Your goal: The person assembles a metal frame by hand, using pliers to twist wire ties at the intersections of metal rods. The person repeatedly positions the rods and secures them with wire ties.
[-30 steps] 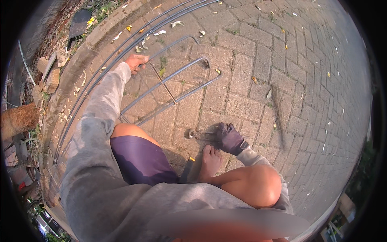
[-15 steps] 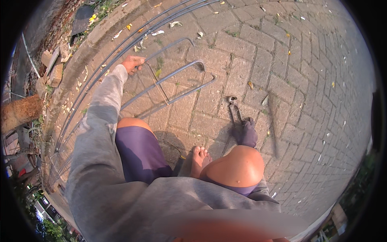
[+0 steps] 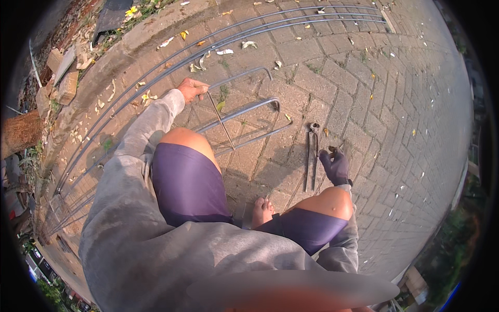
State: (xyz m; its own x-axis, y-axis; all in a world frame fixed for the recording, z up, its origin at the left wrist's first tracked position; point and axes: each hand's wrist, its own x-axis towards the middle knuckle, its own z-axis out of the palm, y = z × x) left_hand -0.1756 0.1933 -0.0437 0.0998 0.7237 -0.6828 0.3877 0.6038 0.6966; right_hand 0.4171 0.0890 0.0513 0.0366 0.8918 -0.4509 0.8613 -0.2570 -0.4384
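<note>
My left hand (image 3: pixel 193 90), bare, is closed around the corner where a thin steel stirrup (image 3: pixel 221 120) meets a bent rebar (image 3: pixel 239 76). The stirrup crosses several grey rebars with hooked ends, among them a hooked rebar (image 3: pixel 249 107) nearer to me. My fingers hide the exact grip. On the right, a pair of long-handled pincers (image 3: pixel 313 156) lies on the paving, jaws pointing away from me. My right hand (image 3: pixel 337 166), in a dark glove, is just right of the pincers' handles, apart from them. Its thumb and fingers are spread, with nothing plainly held.
Long steel bars (image 3: pixel 249 32) curve along the kerb (image 3: pixel 140 44) and end at a small wooden strip (image 3: pixel 388 22). Wood offcuts (image 3: pixel 67 87) and a tree trunk (image 3: pixel 22 134) are at the left. Dry leaves are scattered over the brick paving (image 3: pixel 405 130). My knees flank my bare foot.
My right hand has let go of the pincers, which now lie on the paving, and has moved to their right. My left hand stays at the rebar. The whole view has shifted.
</note>
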